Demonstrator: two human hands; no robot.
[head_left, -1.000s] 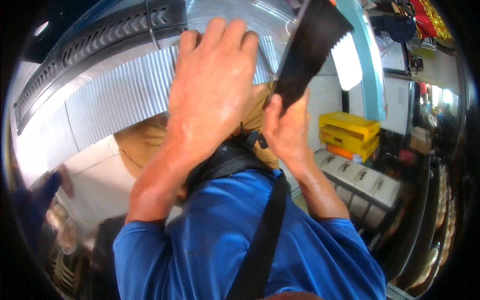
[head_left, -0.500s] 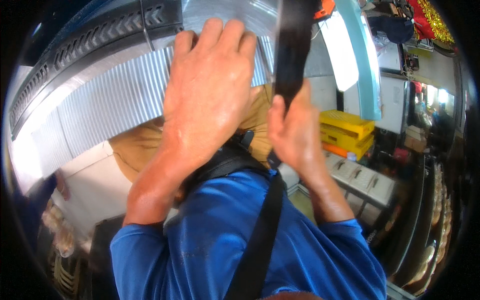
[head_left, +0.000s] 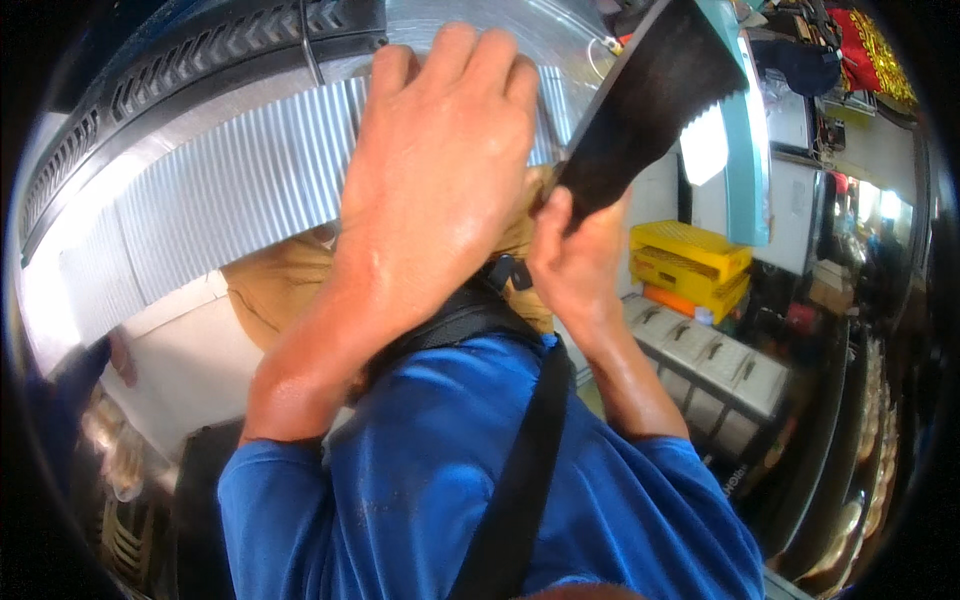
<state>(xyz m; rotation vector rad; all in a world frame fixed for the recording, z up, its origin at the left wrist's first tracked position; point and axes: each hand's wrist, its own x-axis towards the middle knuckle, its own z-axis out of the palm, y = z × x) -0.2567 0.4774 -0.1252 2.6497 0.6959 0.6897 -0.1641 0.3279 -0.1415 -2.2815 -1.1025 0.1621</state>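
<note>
My left hand (head_left: 440,165) reaches over the corrugated metal front (head_left: 245,165) of a counter, its back toward me. Its fingers are bent and close together, and their tips are out of sight on the far side. What lies under them, if anything, is hidden. In my right hand (head_left: 585,260) is a dark flat piece (head_left: 655,105) that flares toward its far end, with a grey long edge and a partly toothed one. My thumb presses on its narrow lower end while it stands tilted up to the right.
A black ridged strip (head_left: 230,55) runs along the counter at upper left. Yellow crates (head_left: 690,265) are stacked at right above a pale panelled case (head_left: 700,350). A light-blue upright edge (head_left: 755,170) rises behind the dark piece. Another person's hand (head_left: 122,357) shows at far left.
My right hand has tilted the dark piece to the right and turned its broad side into view. My left hand has shifted slightly right and up, still bent over the counter's edge.
</note>
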